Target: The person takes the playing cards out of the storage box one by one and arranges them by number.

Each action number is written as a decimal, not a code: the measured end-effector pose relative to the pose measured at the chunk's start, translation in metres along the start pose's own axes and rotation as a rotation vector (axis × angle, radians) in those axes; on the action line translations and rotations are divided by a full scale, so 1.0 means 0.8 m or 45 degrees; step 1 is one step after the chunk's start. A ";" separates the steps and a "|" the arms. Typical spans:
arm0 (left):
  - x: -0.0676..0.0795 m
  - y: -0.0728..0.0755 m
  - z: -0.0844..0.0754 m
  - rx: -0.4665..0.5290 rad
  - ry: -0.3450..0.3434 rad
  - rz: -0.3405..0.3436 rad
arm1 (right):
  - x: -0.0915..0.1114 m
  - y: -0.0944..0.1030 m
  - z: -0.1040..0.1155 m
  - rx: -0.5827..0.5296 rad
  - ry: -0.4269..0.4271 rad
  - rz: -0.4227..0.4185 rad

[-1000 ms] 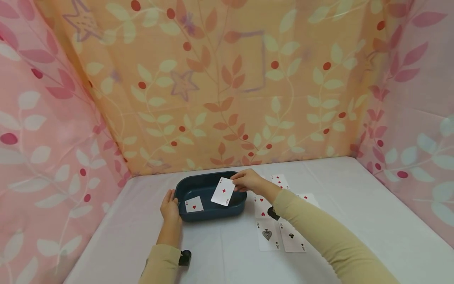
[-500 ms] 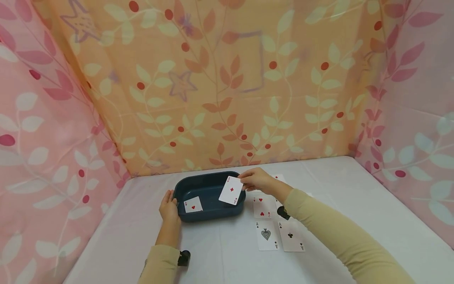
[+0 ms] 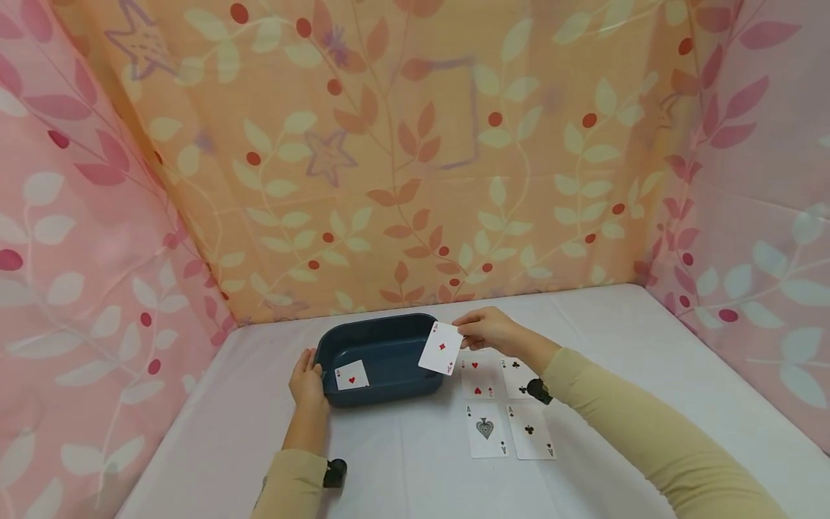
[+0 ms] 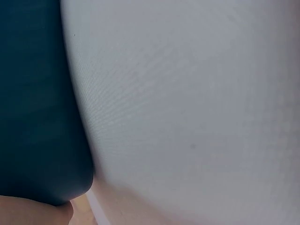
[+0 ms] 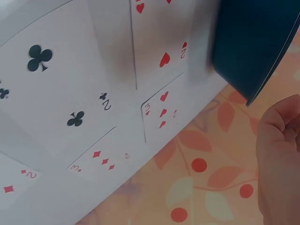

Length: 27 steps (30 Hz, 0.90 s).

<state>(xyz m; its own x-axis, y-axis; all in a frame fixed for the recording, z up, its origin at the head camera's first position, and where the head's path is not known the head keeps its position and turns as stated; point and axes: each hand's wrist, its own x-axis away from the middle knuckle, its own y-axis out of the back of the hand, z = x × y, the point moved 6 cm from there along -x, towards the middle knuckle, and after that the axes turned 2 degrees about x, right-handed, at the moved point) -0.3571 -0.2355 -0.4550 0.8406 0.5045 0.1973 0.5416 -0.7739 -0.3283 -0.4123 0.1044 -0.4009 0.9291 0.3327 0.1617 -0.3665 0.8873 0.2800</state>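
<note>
An ace of diamonds [image 3: 442, 348] is pinched at its upper right corner by my right hand [image 3: 489, 333], over the right end of a dark blue tub [image 3: 382, 395]. Inside the tub, toward its left end, lies an ace of hearts [image 3: 351, 375] face up. My left hand [image 3: 308, 380] holds the tub's left end, thumb at the rim and fingers along the outer wall. In the left wrist view, part of this hand [image 4: 33, 211] lies against the tub [image 4: 37, 103]. The right wrist view shows part of my right hand [image 5: 281, 154], but the held card is outside it.
Face-up cards lie right of the tub: ace of spades [image 3: 488, 431], ace of clubs [image 3: 532, 432], two of hearts [image 3: 478, 378] and two of clubs [image 3: 514, 375]. A three of hearts [image 5: 159, 112] and three of diamonds [image 5: 101, 157] lie farther back. A patterned cloth [image 3: 415, 180] hangs behind.
My right hand has moved to the right with the ace of diamonds, from over the tub's interior to its right end. The left hand and tub stay in place.
</note>
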 end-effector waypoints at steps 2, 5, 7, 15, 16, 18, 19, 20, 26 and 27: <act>-0.001 0.001 0.000 0.000 0.001 0.003 | 0.003 0.004 -0.002 -0.003 -0.011 -0.006; -0.001 0.002 0.000 -0.001 0.004 0.009 | 0.008 0.009 -0.003 -0.006 -0.030 -0.019; -0.001 0.002 0.001 -0.002 0.006 0.011 | 0.012 0.013 -0.004 -0.010 -0.036 -0.027; -0.002 -0.001 0.003 0.000 0.012 0.012 | 0.029 0.030 -0.009 -0.006 -0.016 -0.025; -0.002 -0.001 0.003 -0.002 0.014 0.011 | 0.030 0.032 -0.009 -0.010 -0.010 -0.022; -0.002 -0.001 0.003 -0.004 0.014 0.008 | 0.034 0.035 -0.009 -0.017 -0.003 -0.020; -0.002 -0.001 0.003 -0.003 0.013 0.006 | 0.036 0.037 -0.009 -0.022 -0.001 -0.019; -0.002 -0.001 0.003 -0.006 0.014 0.007 | 0.037 0.038 -0.010 -0.024 0.002 -0.015; -0.001 0.001 0.002 -0.017 0.001 0.019 | 0.046 0.044 -0.014 -0.018 -0.010 -0.012; -0.002 0.001 0.002 -0.019 -0.003 0.020 | 0.047 0.045 -0.014 -0.015 -0.012 -0.015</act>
<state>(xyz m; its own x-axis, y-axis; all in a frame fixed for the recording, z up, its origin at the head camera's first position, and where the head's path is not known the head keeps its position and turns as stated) -0.3576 -0.2362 -0.4570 0.8489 0.4931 0.1903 0.5285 -0.7874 -0.3174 -0.3899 0.1527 -0.3956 0.9327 0.3195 0.1672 -0.3551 0.8946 0.2711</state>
